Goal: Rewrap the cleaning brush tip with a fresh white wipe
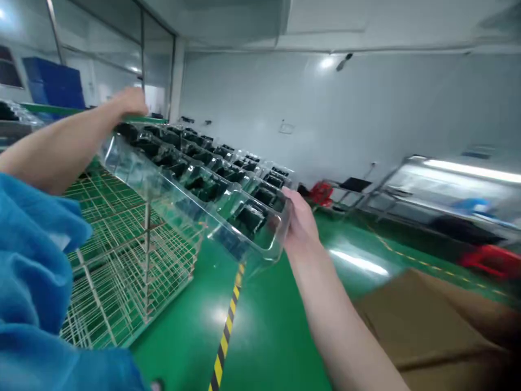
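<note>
Blue sleeve [32,260] — loose, creased; forearms [334,304] and hands [302,217] bare.

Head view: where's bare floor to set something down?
Bare green floor shows on both sides of the striped tape: a strip left toward the wire rack, a wider patch right toward the right forearm. Crowded: left, the wire rack, partly behind the clear tray; lower right, the cardboard box; farther right, a bench and red items.

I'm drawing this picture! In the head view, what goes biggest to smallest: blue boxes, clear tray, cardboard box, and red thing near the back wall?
1. Clear tray and cardboard box: too close to rank; the box is cut off.
2. Blue boxes.
3. Red thing, smallest and blurry.
</note>
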Tool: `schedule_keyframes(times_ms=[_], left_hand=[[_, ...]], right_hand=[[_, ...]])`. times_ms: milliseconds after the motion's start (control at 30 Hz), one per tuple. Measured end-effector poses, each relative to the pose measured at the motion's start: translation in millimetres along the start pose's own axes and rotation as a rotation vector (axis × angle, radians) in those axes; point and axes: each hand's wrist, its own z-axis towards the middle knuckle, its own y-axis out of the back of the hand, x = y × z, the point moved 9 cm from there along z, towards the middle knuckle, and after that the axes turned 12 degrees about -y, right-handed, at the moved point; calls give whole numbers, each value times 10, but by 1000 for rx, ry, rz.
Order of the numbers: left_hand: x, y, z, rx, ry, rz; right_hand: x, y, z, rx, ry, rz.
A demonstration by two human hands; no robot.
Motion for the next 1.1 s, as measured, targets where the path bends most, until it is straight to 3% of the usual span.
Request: schedule_keyframes(times_ms=[100,200,233,300,367,400,467,500,533,600,667,733,900,1100], left_hand=[[-652,37,-244,-1,-182,73],[-1451,-80,-774,49,-464,152],[-1625,-165,-966,74,-504,224],[-1749,-362,-1265,119,-464,341],[-1648,-493,-1409,78,-344,463],[-1547,-532,-1424,37,-284,520],[-1282,-574,-1362,-36,-174,601],[-1137,-574,-1301,-70,-128,620],[-989,-559,-1233,-99,-80,630],[-687,-509,-1109,-124,47,636],[-428,-461,-1032,-98,191,628],[-255,-417,-1008,-53,313,625],[-35,-180,-1133,-84,482,620],[311,34,-1393,-127,538,578]], right_hand=[[-251,-374,448,98,-75,113],[-475,-923,666,292,-94,149],[-559,-1111,679,387,-118,89],[-706,-1410,631,618,-135,-168],[-649,-1460,644,722,89,-486],[-492,-1389,714,657,320,-604],[-68,-1125,878,320,858,-705],[75,-1004,977,140,1057,-711],[123,-973,1130,50,1162,-740],[37,-1146,1559,118,1162,-826],[-199,-1490,1915,335,1063,-898],[-439,-1851,2060,531,1014,-925],[-681,-2524,1917,785,1059,-926],[-733,-3002,1719,853,1011,-989]])
